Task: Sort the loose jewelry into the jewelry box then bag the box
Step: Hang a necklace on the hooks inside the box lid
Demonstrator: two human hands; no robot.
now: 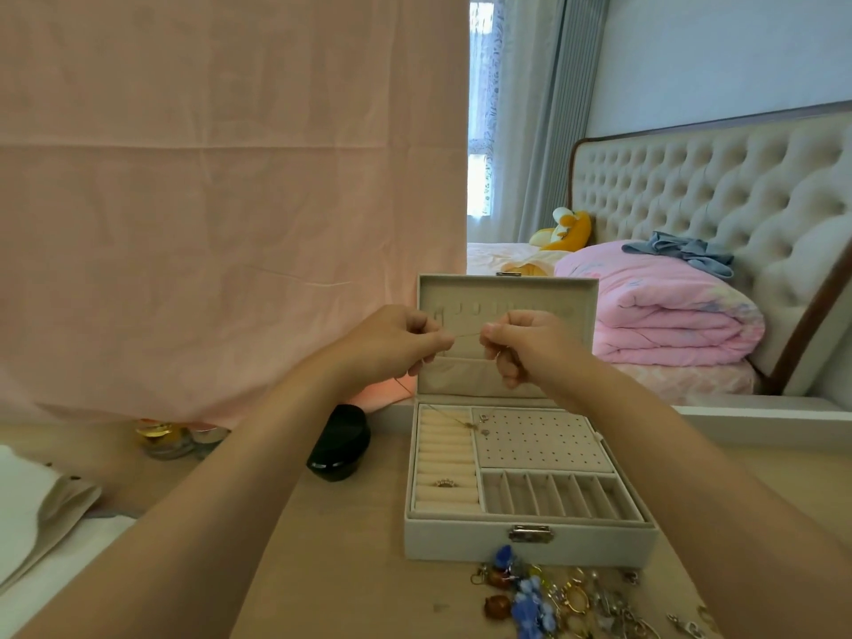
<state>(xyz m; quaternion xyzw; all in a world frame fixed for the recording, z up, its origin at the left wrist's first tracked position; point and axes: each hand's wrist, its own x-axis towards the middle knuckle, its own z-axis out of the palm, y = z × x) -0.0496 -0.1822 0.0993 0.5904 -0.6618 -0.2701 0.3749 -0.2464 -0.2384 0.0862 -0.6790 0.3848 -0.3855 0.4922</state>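
Chain [466, 335], apparently, pinched between left hand [392, 344] and right hand [528, 345].

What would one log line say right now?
step: sorting | left hand: pinches chain | right hand: pinches chain | box: open, ring inside | pile: before box

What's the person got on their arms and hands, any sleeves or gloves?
Nothing worn that shows: no gloves on the left hand or right hand, no sleeves on the forearms, no watch or bracelet at the wrists. Whether a finger bears a ring is too small to tell.
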